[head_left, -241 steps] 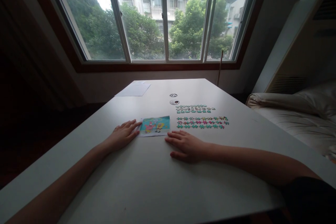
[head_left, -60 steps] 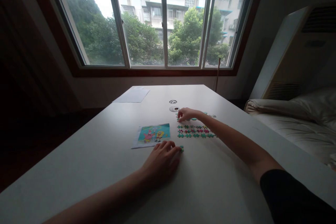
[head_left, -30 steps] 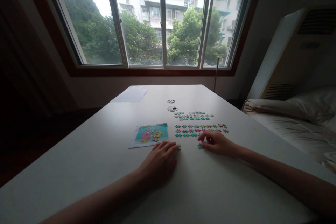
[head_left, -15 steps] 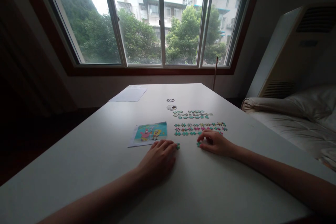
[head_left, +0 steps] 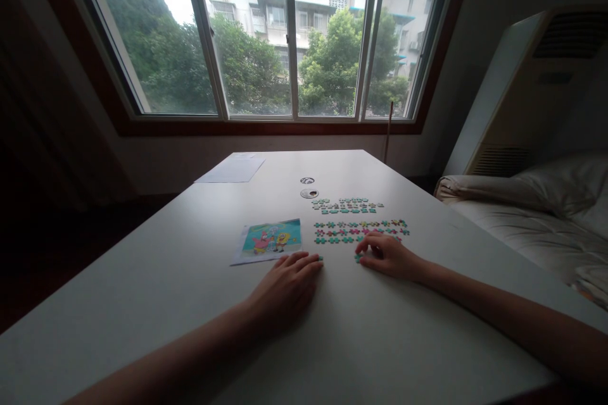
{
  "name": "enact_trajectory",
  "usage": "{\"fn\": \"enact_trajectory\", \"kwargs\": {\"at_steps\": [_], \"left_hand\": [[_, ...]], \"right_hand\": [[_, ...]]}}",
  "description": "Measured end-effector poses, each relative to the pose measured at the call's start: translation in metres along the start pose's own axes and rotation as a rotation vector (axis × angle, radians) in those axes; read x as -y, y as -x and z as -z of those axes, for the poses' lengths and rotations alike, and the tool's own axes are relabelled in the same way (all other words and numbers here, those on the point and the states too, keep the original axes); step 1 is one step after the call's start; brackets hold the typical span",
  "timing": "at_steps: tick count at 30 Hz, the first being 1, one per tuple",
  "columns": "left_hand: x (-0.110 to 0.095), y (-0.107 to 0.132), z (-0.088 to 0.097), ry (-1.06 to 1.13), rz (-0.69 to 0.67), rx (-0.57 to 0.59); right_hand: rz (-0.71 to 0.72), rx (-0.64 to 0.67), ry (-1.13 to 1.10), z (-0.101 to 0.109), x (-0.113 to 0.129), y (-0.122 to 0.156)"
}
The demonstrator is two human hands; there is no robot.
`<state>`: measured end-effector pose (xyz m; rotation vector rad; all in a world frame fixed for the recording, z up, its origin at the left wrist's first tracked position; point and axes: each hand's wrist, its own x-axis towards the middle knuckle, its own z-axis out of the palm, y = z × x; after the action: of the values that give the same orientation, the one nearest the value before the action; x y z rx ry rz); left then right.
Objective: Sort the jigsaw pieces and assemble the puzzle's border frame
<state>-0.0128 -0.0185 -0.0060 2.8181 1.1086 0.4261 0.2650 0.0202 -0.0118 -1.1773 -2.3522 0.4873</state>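
Puzzle pieces [head_left: 357,258], two: left hand [head_left: 285,288] (one), right hand [head_left: 387,256] (one).

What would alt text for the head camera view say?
Two bare hands rest on a white table, the left hand flat with a teal puzzle piece at its fingertips, the right hand curled by another piece. Beyond them lie rows of loose pieces, a cartoon picture card and a wide window onto trees.

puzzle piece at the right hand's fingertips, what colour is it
The puzzle piece is teal; the head view shows it.
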Motion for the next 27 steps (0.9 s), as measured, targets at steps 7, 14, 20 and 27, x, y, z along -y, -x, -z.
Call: {"fn": "enact_trajectory", "kwargs": {"at_steps": [7,14,20,27], "left_hand": [[0.000,0.000,0.000,0.001,0.000,0.001],[0.000,0.001,0.000,0.018,-0.013,-0.011],[0.001,0.002,0.000,0.011,0.049,-0.044],[0.000,0.003,0.002,-0.010,0.107,-0.075]], "right_hand": [[0.005,0.003,0.003,0.003,0.002,0.000],[-0.001,0.004,0.011,0.001,0.003,0.000],[-0.027,-0.039,0.038,0.016,0.003,-0.011],[-0.217,0.027,0.309,0.079,-0.059,-0.052]]}}
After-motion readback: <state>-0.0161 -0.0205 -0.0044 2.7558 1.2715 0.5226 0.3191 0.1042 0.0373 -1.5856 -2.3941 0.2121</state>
